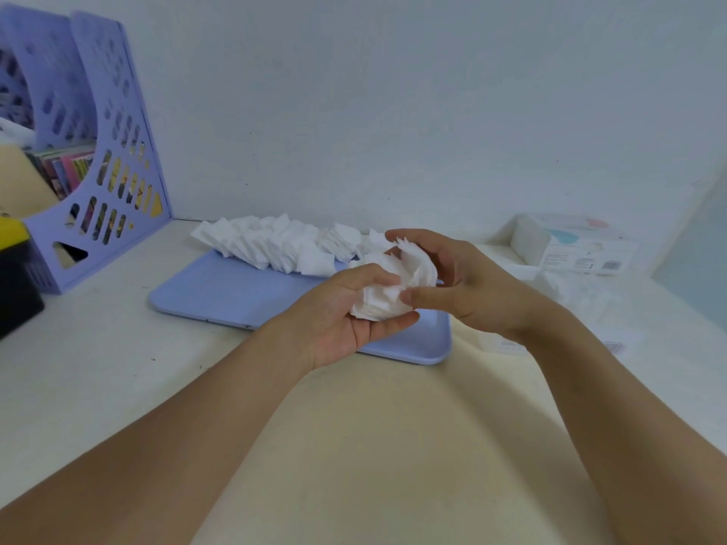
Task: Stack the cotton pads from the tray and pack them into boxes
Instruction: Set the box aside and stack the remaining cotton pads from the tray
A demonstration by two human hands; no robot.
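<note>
A light blue tray (220, 293) lies on the white table, with a long heap of white cotton pads (275, 241) along its far edge. Above the tray's right part both hands hold a loose bunch of cotton pads (393, 285). My left hand (346, 312) cups the bunch from below, fingers curled around it. My right hand (460, 281) grips it from the right and above, thumb under the pads. A white box (578, 245) with pads standing in its open end sits at the far right by the wall.
A purple perforated file holder (106, 159) with books stands at the far left. A black and yellow object (15, 277) sits at the left edge. Loose pads and clear wrapping (570, 297) lie on the table right of my hands. The wall runs close behind the tray.
</note>
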